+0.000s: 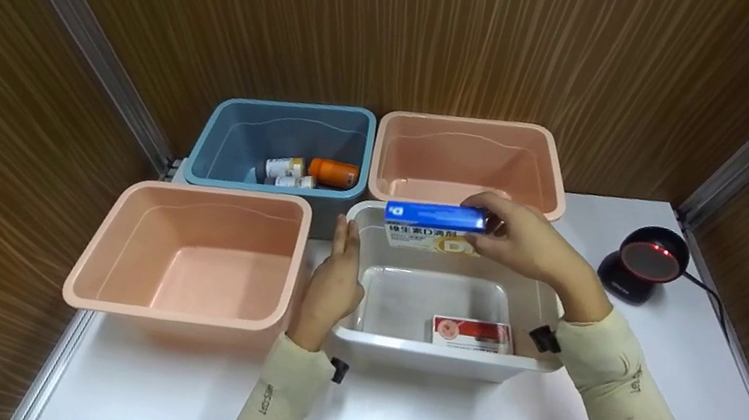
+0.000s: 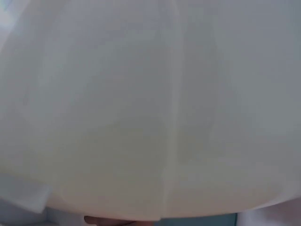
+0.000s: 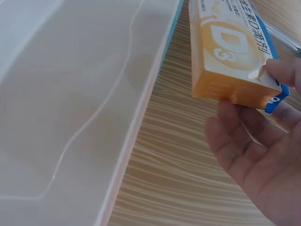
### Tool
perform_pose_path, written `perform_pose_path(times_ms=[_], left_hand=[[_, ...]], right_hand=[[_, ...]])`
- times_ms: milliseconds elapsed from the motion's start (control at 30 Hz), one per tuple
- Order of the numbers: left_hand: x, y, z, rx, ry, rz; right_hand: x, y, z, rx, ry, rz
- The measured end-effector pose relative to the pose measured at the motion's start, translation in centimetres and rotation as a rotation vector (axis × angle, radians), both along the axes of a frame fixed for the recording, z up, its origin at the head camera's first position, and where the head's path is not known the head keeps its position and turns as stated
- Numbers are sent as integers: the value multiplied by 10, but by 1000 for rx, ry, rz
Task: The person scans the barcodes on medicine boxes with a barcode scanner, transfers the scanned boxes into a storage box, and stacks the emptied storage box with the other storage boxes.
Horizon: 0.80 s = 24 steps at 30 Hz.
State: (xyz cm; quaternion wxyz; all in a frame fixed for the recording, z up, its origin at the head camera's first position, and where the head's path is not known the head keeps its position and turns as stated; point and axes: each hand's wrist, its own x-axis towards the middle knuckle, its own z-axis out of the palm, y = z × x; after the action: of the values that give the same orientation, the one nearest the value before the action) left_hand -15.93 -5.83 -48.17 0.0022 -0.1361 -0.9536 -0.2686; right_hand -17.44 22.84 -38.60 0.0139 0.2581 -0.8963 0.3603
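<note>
My right hand [image 1: 518,240] pinches one end of a blue, white and orange medicine box [image 1: 434,226] marked D3, holding it over the far side of a white bin [image 1: 427,350]. In the right wrist view, the thumb and fingers grip the box's orange and blue end [image 3: 240,92]. Straight-fingered, my left hand [image 1: 335,279] is at the white bin's left rim. Its wrist view is filled by the pale bin wall [image 2: 117,117], and a fingertip peeks in at the bottom. Inside the white bin lies a red and white box [image 1: 471,334], near the front wall.
To the left stands a pink bin [image 1: 174,317]. Behind are a blue bin [image 1: 286,104], with an orange bottle [image 1: 333,173] and white bottles [image 1: 285,167] inside, and a second pink bin [image 1: 472,124]. A black scanner [image 1: 643,263] with a red light and cable stands right.
</note>
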Motion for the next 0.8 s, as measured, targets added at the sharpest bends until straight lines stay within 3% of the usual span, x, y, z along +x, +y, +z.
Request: perform_pose_path(times_ms=[133, 233, 400, 533, 633, 800], left_hand=[[0, 0, -2, -3, 10, 3], [0, 0, -3, -18, 13, 0], [1, 0, -2, -5, 10, -3], [1, 0, -2, 24, 14, -6], [1, 0, -2, 16, 37, -13], [1, 0, -2, -13, 42, -9]], right_hand=[[10, 7, 6, -44, 35, -44], [17, 13, 8, -102, 6, -80], [27, 21, 6, -325, -104, -62], [33, 25, 3, -489, -139, -4], [37, 29, 1, -519, -148, -5], [44, 37, 0, -479, -149, -69]])
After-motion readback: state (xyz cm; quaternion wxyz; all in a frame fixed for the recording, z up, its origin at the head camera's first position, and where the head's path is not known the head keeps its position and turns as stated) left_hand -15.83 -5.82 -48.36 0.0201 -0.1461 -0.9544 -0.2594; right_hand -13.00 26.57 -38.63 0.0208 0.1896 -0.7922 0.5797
